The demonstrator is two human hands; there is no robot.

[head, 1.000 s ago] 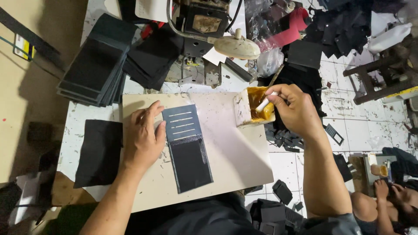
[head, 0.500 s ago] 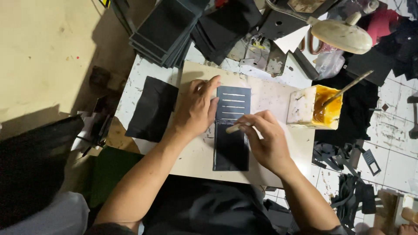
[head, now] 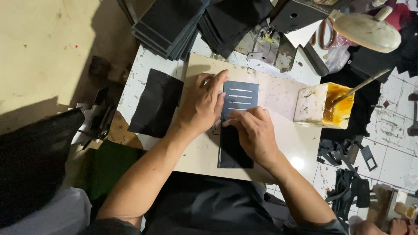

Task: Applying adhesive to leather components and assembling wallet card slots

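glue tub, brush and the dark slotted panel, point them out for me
glue tub (head: 310, 104), head view, its stained white side wall
brush (head: 361, 85), head view, mid handle
dark slotted panel (head: 241, 93), head view, upper part with pale strips

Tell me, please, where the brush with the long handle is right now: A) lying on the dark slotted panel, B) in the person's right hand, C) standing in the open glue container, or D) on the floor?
C: the brush leans inside the glue container, while both hands press on the dark slotted panel.

Both hands flat on dark slotted panel (head: 238, 124), worktop (head: 283, 143) centre: left hand (head: 202, 104) at 9 o'clock, right hand (head: 254, 132) at 5. Glue pot (head: 324, 105) at 3.
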